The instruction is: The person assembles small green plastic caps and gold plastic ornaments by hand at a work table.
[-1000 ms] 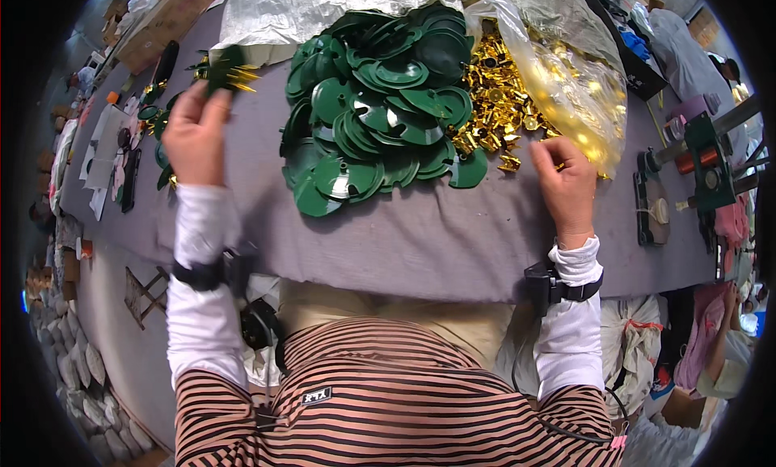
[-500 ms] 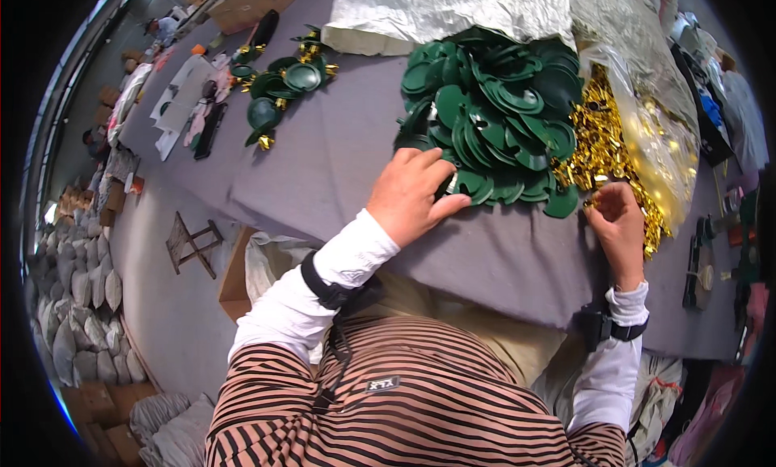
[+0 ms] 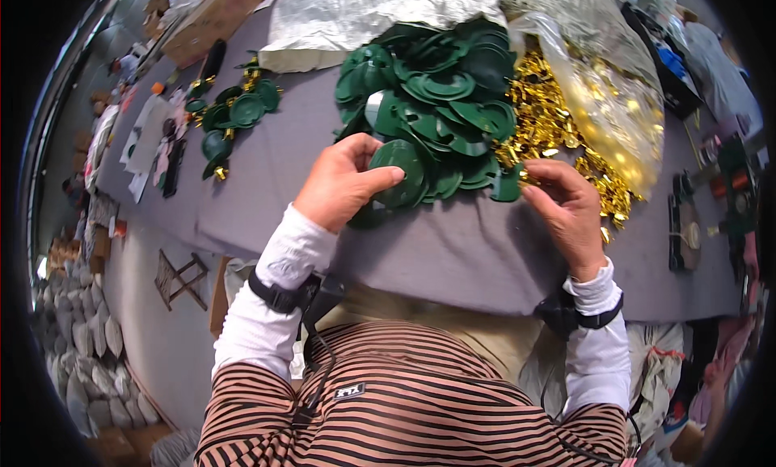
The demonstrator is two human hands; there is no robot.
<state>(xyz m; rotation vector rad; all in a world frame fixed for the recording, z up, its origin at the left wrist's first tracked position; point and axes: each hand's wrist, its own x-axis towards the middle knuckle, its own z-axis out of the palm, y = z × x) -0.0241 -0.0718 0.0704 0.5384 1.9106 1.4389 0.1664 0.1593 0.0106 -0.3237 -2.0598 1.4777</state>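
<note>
The left hand [image 3: 343, 184] fingers grip a round green disc [image 3: 402, 172] at the near edge of the green disc pile [image 3: 440, 103] on the grey tabletop [image 3: 453, 257]; the disc tilts, its face toward the camera. The right hand [image 3: 570, 212] fingers pinch a small gold piece [image 3: 529, 176] beside the gold heap [image 3: 558, 119]; I cannot tell which way it points
</note>
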